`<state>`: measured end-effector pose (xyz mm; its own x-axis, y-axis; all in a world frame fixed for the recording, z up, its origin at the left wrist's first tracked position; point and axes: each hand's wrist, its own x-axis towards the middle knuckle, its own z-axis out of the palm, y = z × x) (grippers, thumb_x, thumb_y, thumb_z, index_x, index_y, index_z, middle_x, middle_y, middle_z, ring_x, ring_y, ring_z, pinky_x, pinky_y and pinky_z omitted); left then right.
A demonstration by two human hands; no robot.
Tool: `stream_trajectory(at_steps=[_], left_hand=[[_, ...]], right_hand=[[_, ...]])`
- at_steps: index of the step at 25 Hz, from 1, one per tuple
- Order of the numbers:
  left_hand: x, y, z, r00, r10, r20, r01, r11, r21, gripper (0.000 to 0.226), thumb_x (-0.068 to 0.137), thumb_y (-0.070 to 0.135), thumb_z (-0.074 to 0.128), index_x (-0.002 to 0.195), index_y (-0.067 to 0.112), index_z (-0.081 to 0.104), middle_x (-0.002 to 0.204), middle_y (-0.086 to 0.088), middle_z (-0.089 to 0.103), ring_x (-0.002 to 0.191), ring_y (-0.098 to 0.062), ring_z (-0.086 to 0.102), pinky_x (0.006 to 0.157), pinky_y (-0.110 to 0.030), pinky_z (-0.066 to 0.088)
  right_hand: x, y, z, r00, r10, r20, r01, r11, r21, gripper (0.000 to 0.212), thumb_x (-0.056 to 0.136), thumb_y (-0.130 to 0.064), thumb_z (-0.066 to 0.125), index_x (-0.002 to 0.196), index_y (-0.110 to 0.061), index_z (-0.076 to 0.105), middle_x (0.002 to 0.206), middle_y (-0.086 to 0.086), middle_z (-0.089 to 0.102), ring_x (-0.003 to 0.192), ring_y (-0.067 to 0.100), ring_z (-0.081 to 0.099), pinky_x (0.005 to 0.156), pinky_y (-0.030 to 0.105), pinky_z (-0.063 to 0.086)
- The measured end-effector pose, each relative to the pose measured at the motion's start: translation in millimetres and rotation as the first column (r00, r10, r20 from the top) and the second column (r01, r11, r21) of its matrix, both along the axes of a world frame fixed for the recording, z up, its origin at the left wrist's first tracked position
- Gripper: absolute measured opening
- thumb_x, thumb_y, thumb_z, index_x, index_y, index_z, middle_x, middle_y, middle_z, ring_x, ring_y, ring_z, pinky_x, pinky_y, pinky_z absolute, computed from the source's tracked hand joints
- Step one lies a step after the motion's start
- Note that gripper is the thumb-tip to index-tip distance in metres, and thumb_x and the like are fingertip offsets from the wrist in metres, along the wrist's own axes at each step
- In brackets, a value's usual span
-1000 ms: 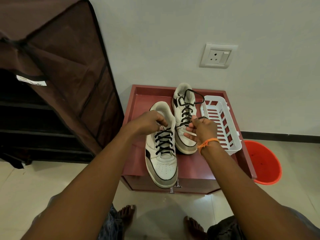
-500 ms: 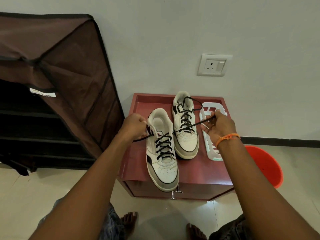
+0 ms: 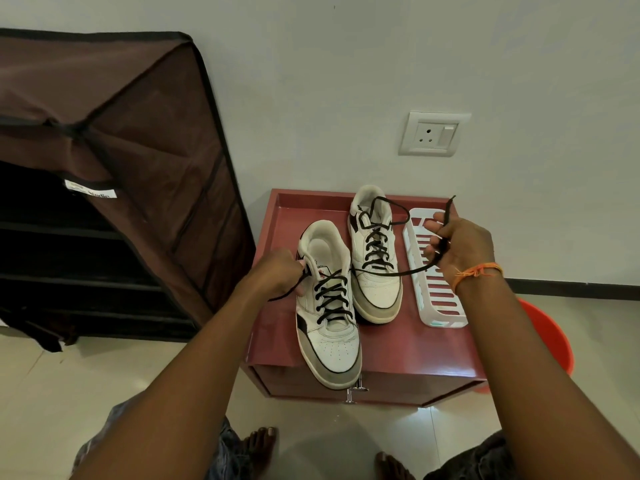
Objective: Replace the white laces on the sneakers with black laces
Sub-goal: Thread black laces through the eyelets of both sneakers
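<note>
Both ends of the black lace (image 3: 391, 271) are out and pulled wide now; half a second ago the right hand (image 3: 460, 244) sat closer in over the far sneaker (image 3: 375, 258), and it has swung out over the white basket (image 3: 436, 299), drawing its end taut across that shoe. The right fingers are curled round the lace, the tip poking up past the knuckles. The left hand (image 3: 277, 271) has barely shifted: it pinches the other end at the near sneaker (image 3: 329, 306) collar, fingers curled, a short tail trailing out below. That near sneaker sits toe toward the camera on the red cabinet (image 3: 408, 355), toe overhanging the front edge, black crisscrosses filling its eyelets as far as can be seen (the top pair is hidden behind the left hand, so no telling there). The far sneaker, touching it on the right, already wears black too, its ends lying in a loose loop at the collar. No white lace in sight anywhere. My read: this outward pull is the snugging-up of the last rows, so threading is all but done; evening the ends and perhaps tying off are what remain. Pull unevenly and one end comes up short.
</note>
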<state>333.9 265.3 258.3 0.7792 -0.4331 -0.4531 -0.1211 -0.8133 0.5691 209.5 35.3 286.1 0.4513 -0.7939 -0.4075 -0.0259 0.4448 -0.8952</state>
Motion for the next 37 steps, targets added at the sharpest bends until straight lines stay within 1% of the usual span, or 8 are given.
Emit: stream_trajectory(at_steps=[5, 10, 15, 18, 21, 25, 31, 37], left_hand=[[6, 9, 11, 1.000, -0.016, -0.025, 0.015, 0.998, -0.067, 0.042, 0.098, 0.035, 0.057, 0.069, 0.007, 0.069, 0.055, -0.003, 0.067, 0.053, -0.014, 0.054, 0.062, -0.026, 0.044], [11, 24, 22, 0.997, 0.078, 0.024, -0.075, 0.993, -0.088, 0.028, 0.095, 0.029, 0.063, 0.081, 0.006, 0.069, 0.067, -0.003, 0.068, 0.052, -0.014, 0.055, 0.053, -0.024, 0.046], [-3, 22, 49, 0.931, -0.014, -0.365, -0.201, 0.817, -0.541, 0.016, 0.097, 0.011, 0.059, 0.104, 0.000, 0.067, 0.084, -0.012, 0.070, 0.058, -0.013, 0.060, 0.055, -0.027, 0.054], [-10, 10, 53, 0.901, -0.137, -0.413, -0.234, 0.646, -0.726, 0.023, 0.097, -0.005, 0.051, 0.116, -0.002, 0.064, 0.101, -0.017, 0.072, 0.081, -0.021, 0.071, 0.072, -0.030, 0.060], [-15, 0, 45, 0.977, -0.108, -0.184, -0.077, 0.629, -0.773, 0.034, 0.090, -0.014, 0.057, 0.119, 0.000, 0.066, 0.104, -0.012, 0.073, 0.090, -0.013, 0.071, 0.077, -0.021, 0.058], [-8, 3, 34, 0.887, 0.079, 0.456, 0.169, 0.862, -0.478, 0.015, 0.084, 0.006, 0.074, 0.096, 0.013, 0.078, 0.083, 0.003, 0.075, 0.073, 0.000, 0.067, 0.072, -0.014, 0.055], [0, 14, 30, 0.937, -0.079, 0.339, 0.144, 0.975, -0.169, 0.006, 0.086, 0.015, 0.074, 0.082, 0.016, 0.078, 0.066, 0.014, 0.064, 0.063, -0.001, 0.061, 0.056, -0.014, 0.041], [-10, 0, 36, 0.972, -0.141, 0.187, 0.199, 0.919, -0.342, 0.008, 0.087, 0.011, 0.072, 0.092, 0.010, 0.077, 0.072, 0.005, 0.070, 0.065, -0.009, 0.067, 0.066, -0.029, 0.060]], right_hand=[[-4, 0, -8, 0.992, 0.124, -0.036, -0.128, 0.986, -0.107, 0.026, 0.097, -0.029, 0.055, 0.090, -0.009, 0.070, 0.055, -0.004, 0.046, 0.041, 0.008, 0.032, 0.041, 0.020, 0.030], [-2, -3, -7, 0.967, 0.179, -0.180, -0.223, 0.939, -0.261, 0.015, 0.093, -0.010, 0.055, 0.100, -0.007, 0.068, 0.080, 0.009, 0.070, 0.065, 0.019, 0.065, 0.060, 0.031, 0.054], [5, 39, -21, 0.790, 0.192, -0.582, -0.600, 0.436, -0.671, 0.026, 0.084, -0.005, 0.062, 0.109, -0.012, 0.070, 0.104, 0.008, 0.069, 0.096, 0.024, 0.064, 0.084, 0.030, 0.047], [11, 87, -4, 0.715, 0.680, -0.162, -0.684, 0.635, -0.358, 0.020, 0.094, -0.019, 0.060, 0.112, -0.014, 0.065, 0.094, 0.006, 0.070, 0.081, 0.017, 0.067, 0.067, 0.029, 0.053], [14, 112, -8, 0.690, 0.713, 0.124, -0.699, 0.701, -0.143, 0.034, 0.097, -0.032, 0.056, 0.124, -0.012, 0.054, 0.092, 0.009, 0.070, 0.079, 0.022, 0.068, 0.065, 0.031, 0.053], [7, 92, -10, 0.713, 0.691, -0.115, -0.691, 0.666, -0.281, 0.019, 0.098, -0.010, 0.052, 0.111, -0.001, 0.063, 0.077, 0.008, 0.068, 0.046, 0.012, 0.050, 0.044, 0.021, 0.040], [4, 51, -5, 0.828, 0.555, -0.079, -0.552, 0.782, -0.289, 0.023, 0.098, -0.016, 0.055, 0.114, -0.004, 0.067, 0.082, 0.003, 0.072, 0.054, 0.010, 0.046, 0.047, 0.022, 0.041], [12, 79, -16, 0.573, 0.791, -0.212, -0.819, 0.551, -0.159, 0.027, 0.099, -0.022, 0.055, 0.126, -0.024, 0.056, 0.088, 0.012, 0.073, 0.054, 0.016, 0.057, 0.044, 0.025, 0.046]])
